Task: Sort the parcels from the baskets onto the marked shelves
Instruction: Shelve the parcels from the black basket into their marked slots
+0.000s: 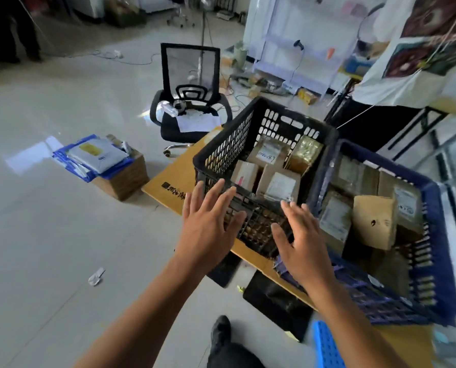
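Both hands, left (208,224) and right (305,243), hover spread wide and empty at the near wall of the black basket (221,152). Cardboard parcels (278,185) fill it and the adjoining blue basket (434,208), both on the wooden table (173,176).

Pale glossy floor tiles (49,235) catch window glare left of the black mesh office chair (189,102). A fan stand (203,35) rises just behind that chair, cables trailing beside it. Right of the chair, white cabinets (288,35) line the wall. A paper scrap (96,276) lies well in front of the chair.
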Available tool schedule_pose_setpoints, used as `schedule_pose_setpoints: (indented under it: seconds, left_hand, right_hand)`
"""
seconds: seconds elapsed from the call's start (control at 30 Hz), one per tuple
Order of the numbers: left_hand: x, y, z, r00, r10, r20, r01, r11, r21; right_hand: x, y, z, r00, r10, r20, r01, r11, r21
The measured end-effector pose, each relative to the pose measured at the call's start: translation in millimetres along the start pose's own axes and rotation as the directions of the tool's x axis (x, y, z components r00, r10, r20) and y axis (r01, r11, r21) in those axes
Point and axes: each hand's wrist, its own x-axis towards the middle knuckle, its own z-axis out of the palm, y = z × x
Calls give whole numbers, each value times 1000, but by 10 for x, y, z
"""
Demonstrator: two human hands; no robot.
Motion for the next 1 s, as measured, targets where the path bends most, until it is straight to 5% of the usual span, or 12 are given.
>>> schedule_pose_setpoints:
  seconds: [0.47,0.8,1.0]
  left_hand:
    - [2253,179,837,947,86,309,-95,995,12]
    - [3492,-153,1320,879,-30,476,65,996,-57]
    - [4047,-301,1787,803,-212,557,336,933,-130]
  right_hand:
    - [1779,960,-81,970,234,-68,-235,972,-15]
    - [2832,976,282,979,202,-9,-202,977,-67]
    - [3452,1081,410,957,277,-82,-287,945,-156]
